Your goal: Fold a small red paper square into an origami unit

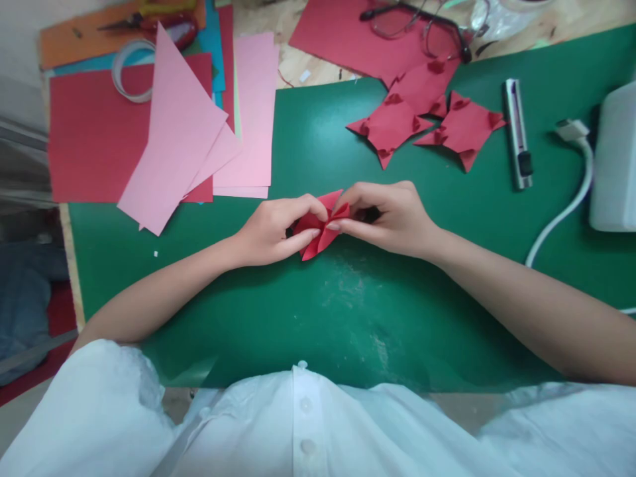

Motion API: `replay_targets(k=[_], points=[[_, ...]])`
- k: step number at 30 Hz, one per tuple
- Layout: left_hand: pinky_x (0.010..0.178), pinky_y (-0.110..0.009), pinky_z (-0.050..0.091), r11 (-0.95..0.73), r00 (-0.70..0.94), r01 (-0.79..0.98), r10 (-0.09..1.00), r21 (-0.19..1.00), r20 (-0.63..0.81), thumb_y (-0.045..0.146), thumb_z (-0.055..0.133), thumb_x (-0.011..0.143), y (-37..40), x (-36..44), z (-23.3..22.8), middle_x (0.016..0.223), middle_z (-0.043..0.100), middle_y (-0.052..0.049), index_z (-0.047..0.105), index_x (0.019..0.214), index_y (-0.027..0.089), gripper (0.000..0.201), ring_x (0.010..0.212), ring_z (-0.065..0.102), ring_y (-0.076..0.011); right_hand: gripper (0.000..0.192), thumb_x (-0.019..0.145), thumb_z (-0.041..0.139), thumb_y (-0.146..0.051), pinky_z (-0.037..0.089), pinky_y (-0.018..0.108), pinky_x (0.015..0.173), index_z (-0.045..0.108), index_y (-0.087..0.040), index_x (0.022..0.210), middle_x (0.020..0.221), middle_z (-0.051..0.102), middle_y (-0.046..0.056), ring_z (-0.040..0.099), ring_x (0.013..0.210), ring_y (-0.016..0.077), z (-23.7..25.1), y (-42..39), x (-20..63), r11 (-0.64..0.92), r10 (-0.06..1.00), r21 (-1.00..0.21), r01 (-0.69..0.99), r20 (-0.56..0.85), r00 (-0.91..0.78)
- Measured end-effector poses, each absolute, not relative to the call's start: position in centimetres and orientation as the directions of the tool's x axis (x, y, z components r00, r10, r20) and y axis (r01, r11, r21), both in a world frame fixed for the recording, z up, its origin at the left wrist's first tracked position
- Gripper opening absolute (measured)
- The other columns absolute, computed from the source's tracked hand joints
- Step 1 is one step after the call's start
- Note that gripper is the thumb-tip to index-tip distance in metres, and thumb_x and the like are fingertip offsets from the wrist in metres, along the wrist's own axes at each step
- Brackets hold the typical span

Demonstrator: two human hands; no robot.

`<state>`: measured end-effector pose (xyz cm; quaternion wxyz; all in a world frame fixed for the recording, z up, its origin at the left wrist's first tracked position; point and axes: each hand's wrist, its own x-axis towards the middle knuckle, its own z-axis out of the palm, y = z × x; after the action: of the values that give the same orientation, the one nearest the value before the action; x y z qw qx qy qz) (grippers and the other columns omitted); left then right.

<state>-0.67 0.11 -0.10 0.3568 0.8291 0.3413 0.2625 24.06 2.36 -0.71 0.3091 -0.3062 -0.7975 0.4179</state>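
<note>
Between my two hands is a red folded paper piece (318,246), with several pointed flaps, held just above the green mat (238,311). My left hand (281,228) pinches its left side between thumb and fingers. From the right, my right hand (392,215) grips another flap with thumb and forefinger. The fingers cover part of the folds. Beyond my right hand lie finished-looking red paper stars (390,129) with curled bits near their points; one more red star (464,129) sits to the right of them.
Pink sheets (183,126) and red paper (94,139) lie at the left with a tape roll (130,69) and scissors (149,20). A box cutter (517,132), white cable (561,212) and white box (616,159) are at the right. Glasses (422,23) rest at the back.
</note>
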Motion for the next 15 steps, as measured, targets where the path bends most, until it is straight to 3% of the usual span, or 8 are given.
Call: replay_targets(k=[7,15], points=[[0.065,-0.018,0.048,-0.561,0.613,0.336,0.74,0.757,0.277,0.02,0.061,0.096,0.09,-0.65,-0.26,0.09,0.077,0.002,0.068,0.106,0.019,0.013,0.067,0.064,-0.0074,0.045,0.101,0.067,-0.061,0.042,0.021,0.062,0.068,-0.018,0.113,0.069,0.068,-0.005,0.054,0.058,0.0062,-0.68,2.41,24.12,0.477,0.738,-0.844,0.246,0.232,-0.634],[0.072,-0.022,0.052,-0.51,0.625,0.383,0.757,0.771,0.19,0.025,0.059,0.097,0.11,-0.74,-0.11,0.097,0.079,-0.001,0.068,0.11,0.02,0.016,0.075,0.069,-0.0105,0.032,0.105,0.065,-0.05,0.04,0.02,0.059,0.068,-0.018,0.105,0.07,0.069,-0.005,0.057,0.059,0.0058,-0.54,2.3,24.0,0.451,0.748,-0.858,0.244,0.214,-0.629]])
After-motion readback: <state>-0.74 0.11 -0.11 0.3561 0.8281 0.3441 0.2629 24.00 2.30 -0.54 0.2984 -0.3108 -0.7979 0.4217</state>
